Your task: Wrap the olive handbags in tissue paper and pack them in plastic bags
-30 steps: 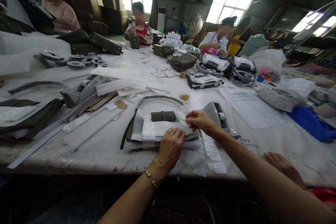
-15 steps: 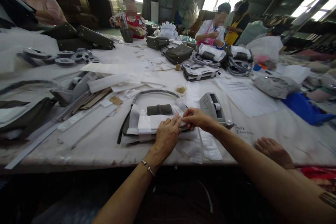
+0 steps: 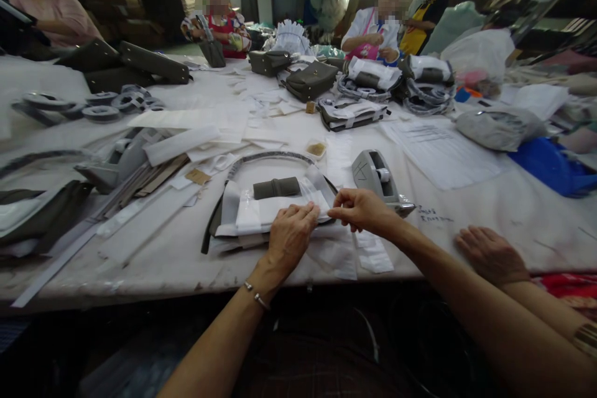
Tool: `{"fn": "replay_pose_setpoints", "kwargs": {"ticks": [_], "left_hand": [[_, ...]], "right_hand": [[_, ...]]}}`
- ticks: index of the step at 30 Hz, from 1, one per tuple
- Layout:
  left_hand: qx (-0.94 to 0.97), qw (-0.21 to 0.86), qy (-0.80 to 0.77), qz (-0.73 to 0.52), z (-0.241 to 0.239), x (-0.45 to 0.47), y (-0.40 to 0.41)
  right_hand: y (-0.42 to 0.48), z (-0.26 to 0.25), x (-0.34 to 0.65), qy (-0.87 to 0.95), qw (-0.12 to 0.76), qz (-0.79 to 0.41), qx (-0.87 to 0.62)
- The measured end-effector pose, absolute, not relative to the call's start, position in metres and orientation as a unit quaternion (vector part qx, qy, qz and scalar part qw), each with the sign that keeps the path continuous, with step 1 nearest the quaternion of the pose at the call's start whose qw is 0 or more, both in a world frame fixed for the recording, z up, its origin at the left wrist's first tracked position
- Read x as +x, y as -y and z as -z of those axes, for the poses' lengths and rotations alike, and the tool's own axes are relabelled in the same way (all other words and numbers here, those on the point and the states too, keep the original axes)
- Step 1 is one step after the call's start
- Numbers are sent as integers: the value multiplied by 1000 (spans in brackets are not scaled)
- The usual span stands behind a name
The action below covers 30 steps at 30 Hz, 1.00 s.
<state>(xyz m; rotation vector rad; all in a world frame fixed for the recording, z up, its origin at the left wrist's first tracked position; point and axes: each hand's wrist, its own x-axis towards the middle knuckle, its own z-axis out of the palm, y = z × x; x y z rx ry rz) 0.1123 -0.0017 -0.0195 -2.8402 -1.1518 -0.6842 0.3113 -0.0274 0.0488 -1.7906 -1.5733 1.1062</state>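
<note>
A dark olive handbag (image 3: 276, 188) lies on the table in front of me, partly covered by white wrapping (image 3: 254, 214). Its handle (image 3: 275, 155), wound in a grey covering, arches away from me. My left hand (image 3: 291, 233) lies over the right part of the wrapping, fingers stretched out and pressing down. At the bag's right edge, my right hand (image 3: 357, 208) is closed in a pinch, fingertips by the edge of the wrapping. What sits between those fingertips is too small to make out. Just beyond that hand stands a grey tape dispenser (image 3: 370, 177).
A co-worker's hand (image 3: 492, 255) rests on the table at right. Paper strips (image 3: 149, 217) and another bag (image 3: 51, 217) lie left. Wrapped bags (image 3: 354, 113) and tape rolls (image 3: 100, 113) are farther back. A printed sheet (image 3: 438, 155) and a blue scoop-like object (image 3: 555, 168) lie right.
My right hand has drawn slightly right, away from my left fingers. My left hand stays on the wrapping. The whole view has shifted a little.
</note>
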Motion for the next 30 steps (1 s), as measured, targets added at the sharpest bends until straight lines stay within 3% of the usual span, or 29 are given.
{"fn": "replay_pose_setpoints", "kwargs": {"ticks": [4,11,21,26,30], "left_hand": [[-908,-15,361,212,14,111,0],[-916,-9,357,185,6,112,-1],[-928,-1,336,161,-5,110,-2],[-932,6,331,149,-3,113,0],[-933,5,329,143,-3,119,-6]], "right_hand": [[62,-32,332,666,224,-267,-659],[70,27,321,732,321,-98,-593],[45,19,336,759,304,104,-566],[24,19,338,836,278,20,-472],[7,26,337,823,321,-77,-463]]}}
